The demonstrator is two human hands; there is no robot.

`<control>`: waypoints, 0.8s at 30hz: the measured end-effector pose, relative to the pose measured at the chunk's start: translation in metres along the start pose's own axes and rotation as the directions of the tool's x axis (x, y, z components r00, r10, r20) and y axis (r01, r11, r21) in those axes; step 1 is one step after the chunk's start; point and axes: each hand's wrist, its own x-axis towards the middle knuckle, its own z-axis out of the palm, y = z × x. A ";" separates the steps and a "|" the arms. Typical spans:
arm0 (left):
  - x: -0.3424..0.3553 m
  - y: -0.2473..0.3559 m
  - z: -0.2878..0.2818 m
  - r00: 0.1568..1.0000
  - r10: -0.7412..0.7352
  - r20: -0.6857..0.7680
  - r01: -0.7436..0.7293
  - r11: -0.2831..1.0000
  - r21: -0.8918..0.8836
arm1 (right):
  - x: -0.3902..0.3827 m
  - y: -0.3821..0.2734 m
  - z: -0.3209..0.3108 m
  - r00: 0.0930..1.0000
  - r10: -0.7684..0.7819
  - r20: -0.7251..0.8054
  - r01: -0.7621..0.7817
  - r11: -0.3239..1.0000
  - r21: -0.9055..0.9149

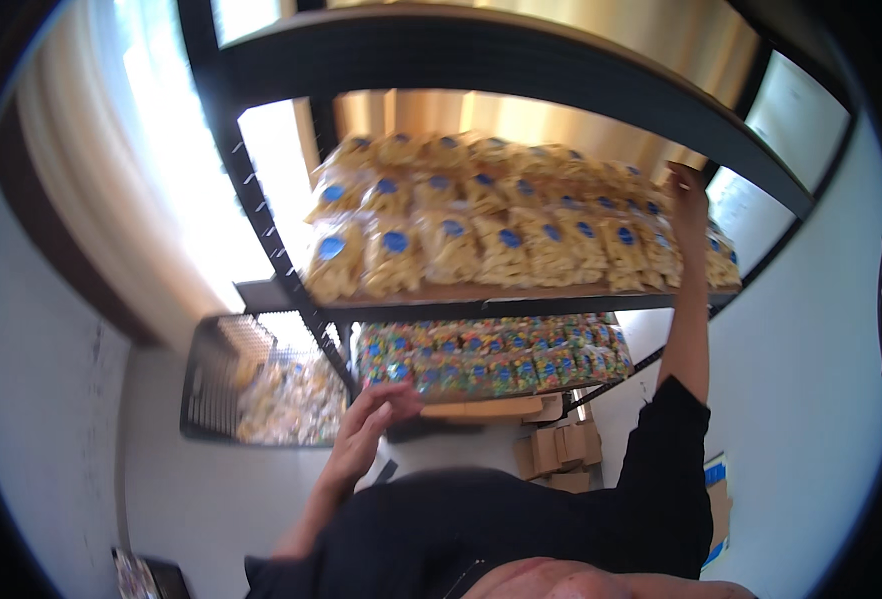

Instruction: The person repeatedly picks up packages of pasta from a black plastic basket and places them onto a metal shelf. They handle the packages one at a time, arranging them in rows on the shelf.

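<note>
1. R hand [688, 190] at R end of yellow bags [509, 240], upper shelf [531, 305]; fingers part-curled, hold/contact unclear.
2. L hand [373, 409] loosely open, seemingly empty, nr colored bags [501, 369] below.
3. Adv: light touch, don't drag adj. bags; keep rows straight.

Stockroom, or a shop's back room; can't tell which from here. Black metal rack [501, 55] before me, stacked with clear bags of pale yellow pieces [501, 240], row behind row, matching round blue labels. Bags of multicoloured pieces [481, 361] fill the shelf below. Cardboard boxes [561, 446] and a filled plastic basket [207, 389] stand low down.
</note>
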 end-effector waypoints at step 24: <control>-0.105 0.221 -0.062 0.418 0.801 0.429 -0.696 0.585 -0.415 | -0.277 -0.334 0.055 0.922 0.137 0.362 -0.337 0.743 0.579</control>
